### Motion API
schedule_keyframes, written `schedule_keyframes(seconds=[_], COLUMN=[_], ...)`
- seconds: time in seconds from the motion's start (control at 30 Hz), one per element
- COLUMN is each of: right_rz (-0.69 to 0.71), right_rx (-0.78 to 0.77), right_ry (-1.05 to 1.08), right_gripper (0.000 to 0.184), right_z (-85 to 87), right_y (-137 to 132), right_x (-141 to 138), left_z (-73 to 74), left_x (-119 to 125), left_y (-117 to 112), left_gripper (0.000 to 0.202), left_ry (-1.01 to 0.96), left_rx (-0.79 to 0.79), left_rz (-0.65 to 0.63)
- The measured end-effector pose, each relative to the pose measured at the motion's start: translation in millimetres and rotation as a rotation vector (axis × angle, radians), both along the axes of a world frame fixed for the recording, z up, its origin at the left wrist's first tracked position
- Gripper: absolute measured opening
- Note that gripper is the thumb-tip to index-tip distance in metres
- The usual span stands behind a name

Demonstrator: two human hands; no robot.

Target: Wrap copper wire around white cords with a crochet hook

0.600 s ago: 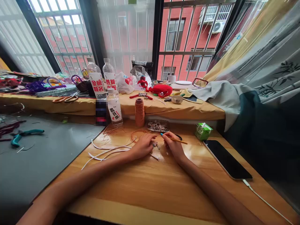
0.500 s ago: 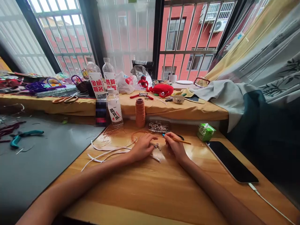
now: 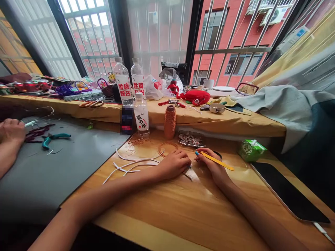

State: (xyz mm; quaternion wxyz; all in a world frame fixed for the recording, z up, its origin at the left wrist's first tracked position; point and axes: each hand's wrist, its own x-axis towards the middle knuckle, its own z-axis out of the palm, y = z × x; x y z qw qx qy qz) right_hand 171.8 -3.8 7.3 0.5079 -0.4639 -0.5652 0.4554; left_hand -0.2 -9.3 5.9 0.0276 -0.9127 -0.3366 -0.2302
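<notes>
My left hand (image 3: 175, 164) rests on the wooden table (image 3: 183, 205) with its fingers curled over a small piece that I cannot make out. My right hand (image 3: 213, 165) lies just to its right, pinching a thin yellow tool with a blue tip (image 3: 215, 160) that points up-left. White cords (image 3: 131, 164) trail leftwards from under my left hand. A coil of copper-coloured wire (image 3: 166, 148) lies just beyond my fingers. Behind it stand a spool of orange thread (image 3: 170, 122) and a clear box of small metal parts (image 3: 191, 139).
Three water bottles (image 3: 141, 113) stand at the back left. A green carton (image 3: 251, 150) and a dark phone (image 3: 288, 191) lie to the right. Another person's hand (image 3: 10, 134) rests on the grey mat (image 3: 52, 167) near teal pliers (image 3: 53, 138). The cluttered sill holds scissors and a red pouch.
The view has swung left and tilted, bringing another person's hand into sight at the left edge. My two hands stay together on the table, still holding the tool and the small piece.
</notes>
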Motion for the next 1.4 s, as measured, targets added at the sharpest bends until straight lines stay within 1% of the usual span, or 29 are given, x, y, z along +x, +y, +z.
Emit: schedule_keyframes(seconds=[0.1, 0.23, 0.33, 0.43, 0.53, 0.73, 1.03, 1.13, 1.4], right_rz=[0.020, 0.047, 0.035, 0.005, 0.004, 0.064, 0.136, 0.164, 0.168], right_rx=[-0.043, -0.095, -0.108, -0.100, -0.101, -0.091, -0.006, -0.006, 0.004], right_ry=[0.011, -0.039, -0.029, 0.025, 0.033, -0.035, -0.116, -0.144, -0.167], right_gripper=[0.025, 0.029, 0.026, 0.025, 0.026, 0.025, 0.022, 0.022, 0.020], right_z=[4.0, 7.5, 7.1, 5.1, 2.8, -1.4, -2.0, -1.5, -1.6], right_y=[-4.1, -6.5, -6.5, -6.5, -6.2, -7.1, -10.1, -10.2, -12.1], right_x=[-0.3, -1.4, -3.1, -4.3, -4.5, -5.9, -9.0, -8.6, -9.5], left_z=[-2.0, -3.8, -3.8, -2.6, -0.8, -0.6, -3.7, -3.2, -4.4], left_x=[-1.1, -2.5, -3.2, -3.6, -3.7, -3.6, -2.9, -2.5, -1.1], left_y=[2.3, 4.3, 4.5, 4.3, 4.3, 5.7, 6.0, 5.7, 5.6], left_gripper=[0.017, 0.016, 0.017, 0.018, 0.017, 0.017, 0.015, 0.015, 0.013], left_ry=[0.002, -0.001, -0.006, -0.017, -0.031, -0.074, -0.115, -0.128, -0.144], left_rx=[-0.003, 0.010, 0.015, 0.007, -0.006, -0.061, -0.077, -0.076, -0.113], left_rz=[-0.013, -0.033, -0.034, -0.037, -0.029, -0.034, -0.049, -0.054, -0.064])
